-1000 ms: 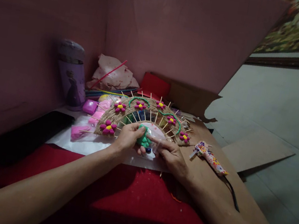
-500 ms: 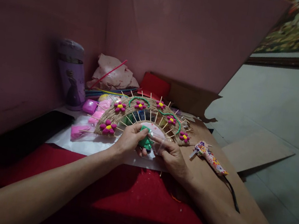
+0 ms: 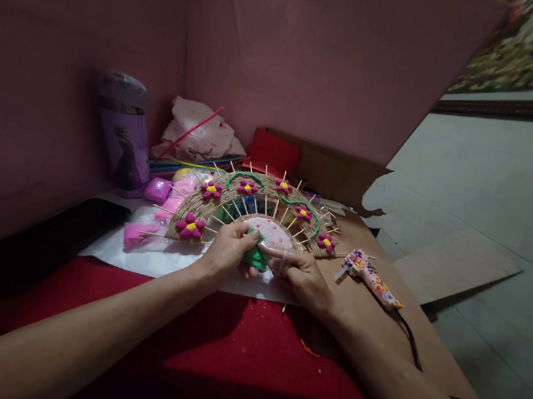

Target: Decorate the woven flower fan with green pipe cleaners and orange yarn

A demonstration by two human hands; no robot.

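Note:
A packet of green modelling clay (image 3: 255, 257) in clear plastic is between my two hands. My left hand (image 3: 227, 248) is closed around it, thumb on top. My right hand (image 3: 307, 279) pinches the clear plastic at the packet's right side, index finger stretched toward the clay. Just behind them lies a half-round, fan-shaped piece of wound twine (image 3: 268, 188) on thin wooden sticks. Magenta clay flowers (image 3: 190, 226) with yellow centres and curling green strands (image 3: 314, 219) decorate it. A pale dotted half circle (image 3: 272, 230) forms its inner part, partly covered by my hands.
Pink clay packets (image 3: 137, 235) lie left of the fan. A purple tumbler (image 3: 126, 143) and a dark flat object (image 3: 52, 240) stand farther left. At right, a flower-patterned glue gun (image 3: 372, 280) with a black cord rests on cardboard (image 3: 405, 346). Red cloth (image 3: 232, 349) covers the front.
The view has shifted slightly. My hands stay on the green clay packet, and my right fingers have moved a little on the plastic.

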